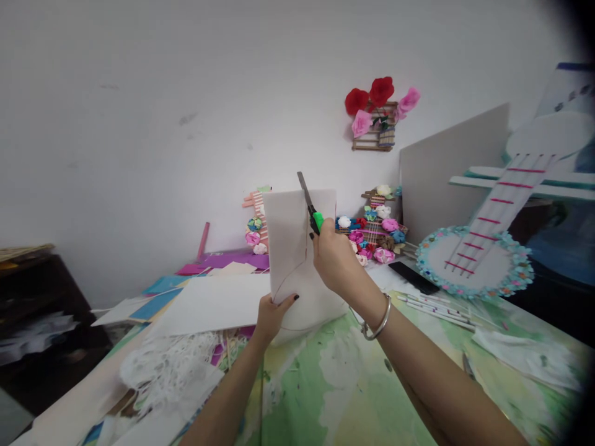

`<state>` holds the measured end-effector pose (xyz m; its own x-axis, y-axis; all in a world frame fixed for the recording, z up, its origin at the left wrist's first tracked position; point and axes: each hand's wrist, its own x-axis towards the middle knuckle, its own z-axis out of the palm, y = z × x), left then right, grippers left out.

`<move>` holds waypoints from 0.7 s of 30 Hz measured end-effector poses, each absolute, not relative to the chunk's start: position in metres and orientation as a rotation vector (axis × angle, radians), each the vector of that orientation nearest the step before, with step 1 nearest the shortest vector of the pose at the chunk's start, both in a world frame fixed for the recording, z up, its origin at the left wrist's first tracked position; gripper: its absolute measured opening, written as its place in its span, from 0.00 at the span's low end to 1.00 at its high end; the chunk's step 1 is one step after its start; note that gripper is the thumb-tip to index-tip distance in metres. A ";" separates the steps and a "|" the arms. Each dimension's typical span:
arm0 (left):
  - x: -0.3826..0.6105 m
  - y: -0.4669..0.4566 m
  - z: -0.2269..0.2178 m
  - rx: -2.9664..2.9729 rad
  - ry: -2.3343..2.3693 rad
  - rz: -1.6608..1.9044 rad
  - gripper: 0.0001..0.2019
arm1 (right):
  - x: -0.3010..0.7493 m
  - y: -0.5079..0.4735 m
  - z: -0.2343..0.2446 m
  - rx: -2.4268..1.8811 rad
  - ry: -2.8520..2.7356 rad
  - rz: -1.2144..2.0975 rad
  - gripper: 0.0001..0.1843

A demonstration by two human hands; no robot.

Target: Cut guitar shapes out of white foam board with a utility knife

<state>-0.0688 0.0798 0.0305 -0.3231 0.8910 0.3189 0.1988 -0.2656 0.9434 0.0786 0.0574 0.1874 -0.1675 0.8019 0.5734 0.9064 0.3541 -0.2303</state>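
Note:
My left hand (272,316) grips the lower left edge of a white foam sheet (288,229), thumb in front. The sheet stands upright on the table, with a thin drawn outline curving across its face. My right hand (337,257) is closed around a cutter knife (317,220) with a green-and-black handle. Its long grey blade points up and slightly left, crossing the sheet's top edge near a dark vertical line. A silver bangle circles my right wrist. The fingers behind the sheet are hidden.
A white paper guitar (474,257) with a blue flowered rim leans at the right. Near it lie a black phone (413,277) and several thin sticks (437,310). Shredded white strips (171,371) and coloured sheets cover the left side. Flower-decorated crafts stand along the wall.

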 end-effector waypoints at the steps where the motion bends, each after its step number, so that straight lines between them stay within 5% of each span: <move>1: -0.069 0.080 0.031 1.361 1.436 1.638 0.15 | 0.078 0.057 0.187 -1.485 -1.996 -0.222 0.15; 21: -0.070 0.083 0.026 1.379 1.444 1.620 0.16 | 0.082 0.064 0.183 -1.411 -2.019 -0.193 0.13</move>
<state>-0.0705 0.0825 0.0264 -0.3122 0.8947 0.3196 0.2150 -0.2612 0.9410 0.0822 0.0637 0.1826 -0.2015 0.7837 0.5875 0.8810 0.4072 -0.2411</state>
